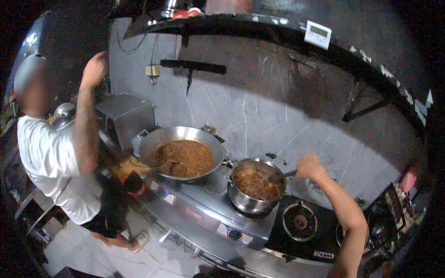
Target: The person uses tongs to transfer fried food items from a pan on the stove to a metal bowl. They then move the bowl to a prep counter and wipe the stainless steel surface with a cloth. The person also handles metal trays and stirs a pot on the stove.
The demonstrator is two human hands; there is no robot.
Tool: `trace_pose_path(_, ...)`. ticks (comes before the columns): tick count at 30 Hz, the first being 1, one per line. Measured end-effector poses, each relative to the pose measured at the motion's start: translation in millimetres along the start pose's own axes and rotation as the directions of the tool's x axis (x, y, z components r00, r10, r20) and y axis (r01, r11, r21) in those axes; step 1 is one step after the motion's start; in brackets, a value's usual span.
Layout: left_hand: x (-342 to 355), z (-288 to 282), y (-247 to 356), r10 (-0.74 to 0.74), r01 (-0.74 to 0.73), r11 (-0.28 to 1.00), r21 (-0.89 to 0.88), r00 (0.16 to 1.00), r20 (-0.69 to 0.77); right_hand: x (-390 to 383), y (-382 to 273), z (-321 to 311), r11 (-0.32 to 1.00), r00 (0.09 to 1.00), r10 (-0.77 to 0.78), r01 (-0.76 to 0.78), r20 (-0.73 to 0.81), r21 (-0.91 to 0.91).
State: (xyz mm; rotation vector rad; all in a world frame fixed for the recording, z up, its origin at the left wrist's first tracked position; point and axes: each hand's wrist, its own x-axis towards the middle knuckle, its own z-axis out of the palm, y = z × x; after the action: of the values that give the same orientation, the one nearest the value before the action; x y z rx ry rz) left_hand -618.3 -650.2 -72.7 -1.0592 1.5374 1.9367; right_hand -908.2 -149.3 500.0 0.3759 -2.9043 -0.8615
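Note:
My right hand (pixel 308 167) is closed in a fist at the right side of a steel pot (pixel 254 205). It grips the dark handle (pixel 291 173) of a utensil that reaches over the pot's rim; its working end is lost in the food, so I cannot tell its kind. Brown, bubbling food (pixel 252 180) with a few paler pieces fills much of the pot, which sits on a burner of the steel stove (pixel 208 211). My left hand is out of view.
Left of the pot stands a wide wok (pixel 178 131) of brown food, a metal spatula (pixel 167 164) in it. A person in a white shirt (pixel 48 153) stands at left, one arm raised. A black gas hob (pixel 300 221) lies right; a shelf with a timer (pixel 318 35) runs overhead.

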Motion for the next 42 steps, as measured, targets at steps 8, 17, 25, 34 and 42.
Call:
trace_pose_path(8, -9.3, 0.5, 4.5, 0.017, -0.017, 1.0, -0.016, 1.0, 0.007, 0.0, -10.1, -5.0, 0.998, 0.994, -0.059, 0.061, 0.097, -0.018)
trace_pose_path(17, -10.7, 4.5, -8.1, 0.018, -0.018, 1.0, -0.02, 1.0, 0.02, -36.5, -12.3, -32.7, 1.0, 0.998, 0.018, -0.018, -0.058, -0.004)
trace_pose_path(25, -16.5, -0.8, -16.1, 0.022, -0.021, 0.999, -0.031, 1.0, 0.007, -100.5, -31.8, -20.0, 0.936, 0.917, 0.272, -0.183, -0.29, 0.301)
trace_pose_path(34, -20.6, 0.8, -3.7, 0.044, -0.044, 0.999, -0.02, 0.999, 0.017, -163.0, -70.8, 65.2, 0.763, 0.788, 0.519, -0.25, -0.333, 0.597)
trace_pose_path(42, -41.4, -5.5, -2.6, 0.067, -0.067, 0.998, 0.008, 0.996, -0.059, -164.3, -77.0, 112.7, 0.765, 0.841, 0.445, -0.179, -0.307, 0.619)
